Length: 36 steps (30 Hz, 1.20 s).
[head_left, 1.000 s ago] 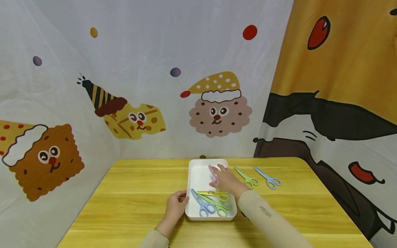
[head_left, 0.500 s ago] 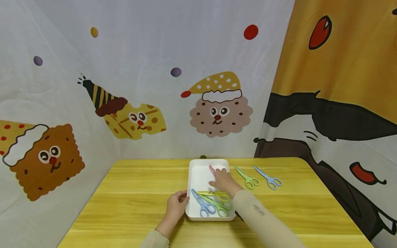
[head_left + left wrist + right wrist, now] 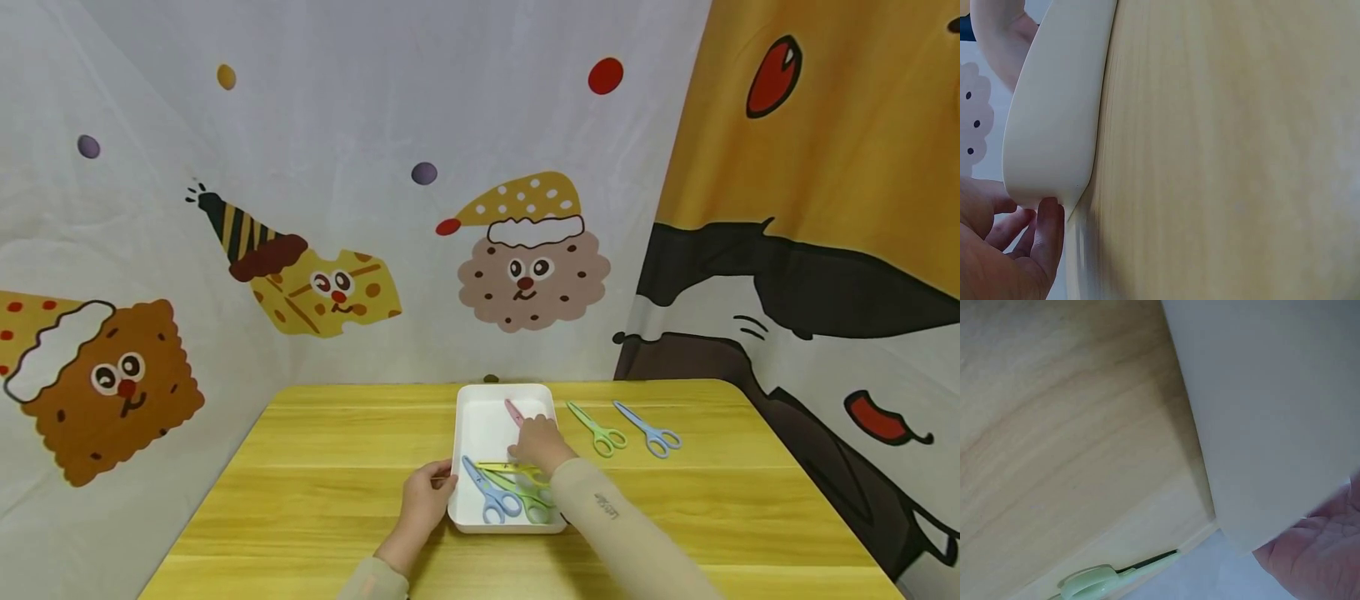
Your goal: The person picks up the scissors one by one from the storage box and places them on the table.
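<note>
A white tray (image 3: 477,425) stands lengthwise on the wooden table. My left hand (image 3: 423,504) holds its left wall, thumb near the rim; the left wrist view shows the fingertips (image 3: 1050,209) against the tray's end. Inside the far half lie pink scissors (image 3: 513,412), only their blade end showing. The right hand (image 3: 542,442) grips them with curled fingers over the handles, which it hides. Closer to me in the tray are blue scissors (image 3: 493,500), yellow scissors (image 3: 497,467) and green scissors (image 3: 531,502), partly overlapping.
Right of the tray, another pair of green scissors (image 3: 600,433) and another blue pair (image 3: 652,433) lie on the table (image 3: 322,483). A cartoon-printed cloth (image 3: 337,208) hangs behind the table's far edge.
The right hand, earlier spread over the pink scissors, has curled its fingers down onto their handles and shifted slightly toward me. The left hand and tray stay put.
</note>
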Tool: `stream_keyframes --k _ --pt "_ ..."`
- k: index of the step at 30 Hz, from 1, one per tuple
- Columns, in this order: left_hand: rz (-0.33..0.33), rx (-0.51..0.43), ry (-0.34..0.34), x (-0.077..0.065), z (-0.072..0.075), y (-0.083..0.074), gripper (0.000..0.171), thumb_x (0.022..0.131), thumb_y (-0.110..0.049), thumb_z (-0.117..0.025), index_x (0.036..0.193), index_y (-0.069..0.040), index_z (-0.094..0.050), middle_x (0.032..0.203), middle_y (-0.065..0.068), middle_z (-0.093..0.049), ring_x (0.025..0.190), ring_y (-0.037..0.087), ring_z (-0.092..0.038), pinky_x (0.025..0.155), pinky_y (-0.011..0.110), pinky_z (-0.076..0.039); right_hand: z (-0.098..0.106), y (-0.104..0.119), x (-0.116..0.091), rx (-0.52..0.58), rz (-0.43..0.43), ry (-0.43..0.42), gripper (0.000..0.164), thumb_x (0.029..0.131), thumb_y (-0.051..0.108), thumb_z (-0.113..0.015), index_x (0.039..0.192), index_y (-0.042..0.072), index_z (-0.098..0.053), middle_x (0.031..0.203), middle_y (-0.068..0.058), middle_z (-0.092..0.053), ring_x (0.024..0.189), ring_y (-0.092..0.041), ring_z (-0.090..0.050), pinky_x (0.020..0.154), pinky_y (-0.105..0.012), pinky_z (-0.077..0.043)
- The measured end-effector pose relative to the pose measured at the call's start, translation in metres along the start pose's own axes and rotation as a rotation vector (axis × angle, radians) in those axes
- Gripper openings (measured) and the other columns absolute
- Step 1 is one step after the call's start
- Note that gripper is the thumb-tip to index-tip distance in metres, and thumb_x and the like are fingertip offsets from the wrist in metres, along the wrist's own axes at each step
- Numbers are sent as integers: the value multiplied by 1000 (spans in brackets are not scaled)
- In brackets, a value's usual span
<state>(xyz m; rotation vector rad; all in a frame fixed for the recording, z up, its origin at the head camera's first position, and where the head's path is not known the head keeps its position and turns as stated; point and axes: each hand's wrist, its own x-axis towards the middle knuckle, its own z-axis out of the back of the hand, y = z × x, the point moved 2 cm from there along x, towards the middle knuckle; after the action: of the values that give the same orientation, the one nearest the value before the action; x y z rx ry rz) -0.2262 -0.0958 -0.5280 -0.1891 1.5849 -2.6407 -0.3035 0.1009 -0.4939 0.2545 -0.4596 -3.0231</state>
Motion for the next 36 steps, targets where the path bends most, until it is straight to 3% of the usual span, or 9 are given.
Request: stream_keyframes --k 8,16,22,25,36 --pt "2 -4 4 1 0 0 25 86 -5 -66 111 1 -67 100 12 -69 87 20 -63 70 26 -56 -6 -3 3 -1 2 -31 42 78 34 -73 91 -5 -67 103 -21 -51 95 -33 -47 87 -45 -49" --pt "19 1 1 2 -1 2 26 87 -7 -66 111 0 -67 101 11 -69 88 19 -62 72 26 -56 -9 -5 6 -51 45 -39 44 76 32 -74 101 -3 -64 104 -20 -51 94 -33 -47 84 -44 -50" --pt "4 2 1 2 0 2 25 86 -6 -66 111 1 -67 99 11 -69 86 19 -62 71 27 -56 -8 -5 4 -28 75 -44 23 73 27 -75 78 10 -60 99 -15 -50 91 -30 -45 83 -43 -47" --pt "-4 1 2 1 0 1 25 86 -5 -66 110 1 -67 99 11 -69 86 19 -62 71 27 -56 -7 -4 2 -7 93 -65 20 70 23 -74 72 14 -56 94 -13 -49 88 -30 -45 82 -43 -45" --pt "-2 -5 5 0 0 -1 25 86 -4 -65 110 3 -67 100 15 -68 85 20 -62 71 28 -56 -6 -7 1 43 119 -95 22 68 18 -74 72 12 -54 89 -11 -45 83 -29 -43 76 -41 -44"
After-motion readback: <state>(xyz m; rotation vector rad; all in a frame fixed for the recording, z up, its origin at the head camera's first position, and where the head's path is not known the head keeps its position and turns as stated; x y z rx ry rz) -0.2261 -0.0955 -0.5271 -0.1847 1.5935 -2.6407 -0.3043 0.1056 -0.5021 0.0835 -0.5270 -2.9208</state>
